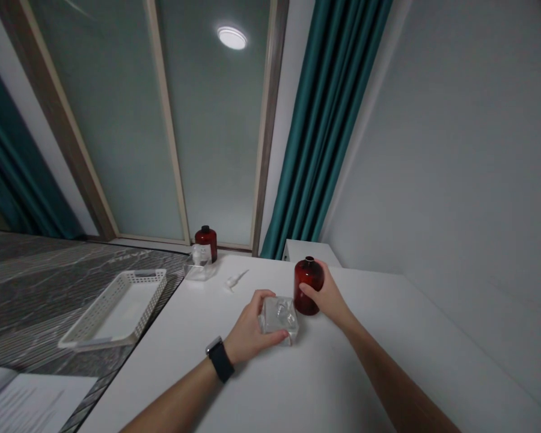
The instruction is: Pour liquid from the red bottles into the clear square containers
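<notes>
My right hand (pixel 324 293) is wrapped round a dark red-brown bottle (pixel 307 282), upright with its narrow neck uncapped. Just left of it, my left hand (pixel 256 325), with a dark-banded watch on the wrist, grips a clear plastic box (pixel 279 316) between thumb and fingers. What the box holds, if anything, I cannot make out. A white pump head (pixel 234 280) with a thin tube lies on the white table (pixel 198 361) beyond my left hand. Farther back stands a second red-brown bottle (pixel 211 242) with a black top, behind another clear box (pixel 200 272) holding something whitish.
A white perforated basket (pixel 142 300) sits at the left, on a grey striped surface (pixel 18 294) beside the table. An open book or printed sheets (pixel 40 400) lie at the lower left. Behind the table are a small white cabinet (pixel 313 249), a teal curtain (pixel 324 120) and frosted glass doors.
</notes>
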